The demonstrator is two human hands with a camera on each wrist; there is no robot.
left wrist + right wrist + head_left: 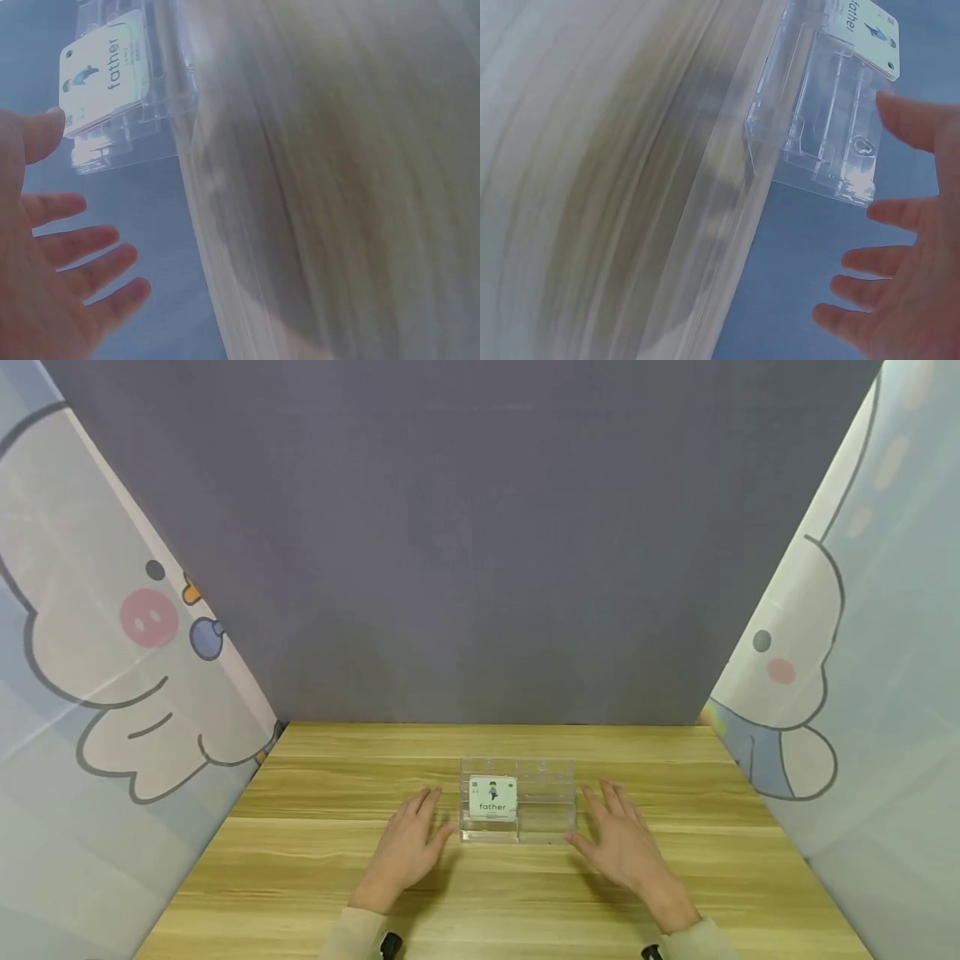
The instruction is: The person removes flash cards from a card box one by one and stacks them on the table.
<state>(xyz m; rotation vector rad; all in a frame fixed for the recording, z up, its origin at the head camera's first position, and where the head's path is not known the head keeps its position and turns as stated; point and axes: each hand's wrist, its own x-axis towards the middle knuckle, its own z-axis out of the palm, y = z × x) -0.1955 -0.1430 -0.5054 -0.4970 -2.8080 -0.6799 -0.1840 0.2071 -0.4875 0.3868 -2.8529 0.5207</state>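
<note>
In the head view, the rack (547, 817) on the counter (495, 902) is flanked by the left hand (408, 846) and right hand (624, 845), fingers (429, 802) spread. From the left wrist, the racked card (109, 71) is seen near the thumb (43, 136); from the right, the rack likewise.

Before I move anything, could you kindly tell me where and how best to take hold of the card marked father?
I'd pinch the card by its top edge, coming from above: it sits in the left half of the clear holder, and that edge looks free.
</note>
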